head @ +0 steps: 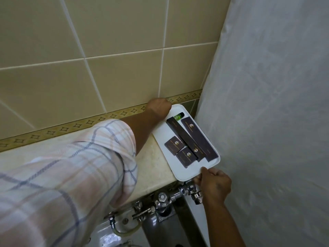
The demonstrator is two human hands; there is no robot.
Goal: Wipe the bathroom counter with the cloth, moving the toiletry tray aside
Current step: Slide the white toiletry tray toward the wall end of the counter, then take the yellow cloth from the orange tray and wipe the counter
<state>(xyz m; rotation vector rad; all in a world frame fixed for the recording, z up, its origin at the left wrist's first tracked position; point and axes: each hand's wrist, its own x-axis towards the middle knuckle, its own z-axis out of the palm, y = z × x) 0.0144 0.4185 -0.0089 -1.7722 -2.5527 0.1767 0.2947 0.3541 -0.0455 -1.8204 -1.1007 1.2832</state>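
Gripping the white toiletry tray [161, 129] at both ends, the person seems to be in the tray-moving step, with no wiping begun: no cloth shows anywhere in view.

At about 12 o'clock of the tray, the left hand [159, 106] curls over the far rim against the tiled wall [115, 77]; its fingers are hidden behind the knuckles, so how firmly they close cannot be told. At about 5 o'clock, the right hand [212, 182] pinches the near corner, thumb on top of the rim and fingers beneath.

Lying at the right-hand end of the beige counter [149, 168], the tray runs close along a pale shower curtain [267, 122] at its 3 o'clock side, and its near corner overhangs the counter's front edge above the chrome valves [178, 195]. Inside lie loose goods: two long dark boxes [192, 138], two small dark boxes [179, 148] toward 7 o'clock, and a green-capped tube [179, 115] near 12 o'clock.

My judgement is that the next move calls for a level lift or slide toward 9 o'clock, onto the open stretch of counter now under the plaid sleeve [71, 166] (the only free surface visible). Keeping the tray flat matters, since the rim looks shallow and the boxes could skate off toward the plumbing. Once the tray is set down, a hand must be freed to fetch the cloth.
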